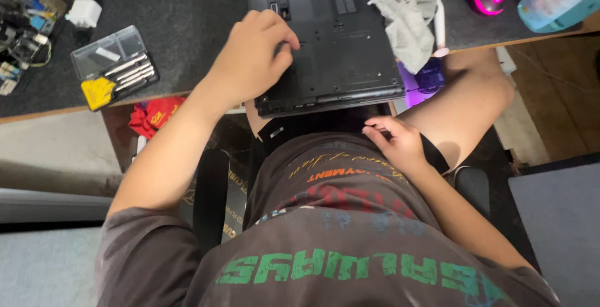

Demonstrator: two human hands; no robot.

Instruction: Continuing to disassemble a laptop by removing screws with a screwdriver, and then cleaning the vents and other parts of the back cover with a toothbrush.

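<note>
Two hands work here: our left hand (253, 57) rests curled, fingers narrow, on the upturned laptop (325, 38) at twelve o'clock; our right hand (394, 141) pinches our shirt hem (350, 157). Screwdriver case (115, 66) lies at ten o'clock.

Dark-topped desk (187, 13) with a wooden edge; grey floor (50, 151), perhaps carpeted, below.

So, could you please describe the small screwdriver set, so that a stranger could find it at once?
Start at the black laptop lying upside down on the dark desk. Left of it, beyond the left hand, lies a clear plastic case. Its row of silver drivers and yellow corner tag distinguish it from the white adapter behind.
</note>
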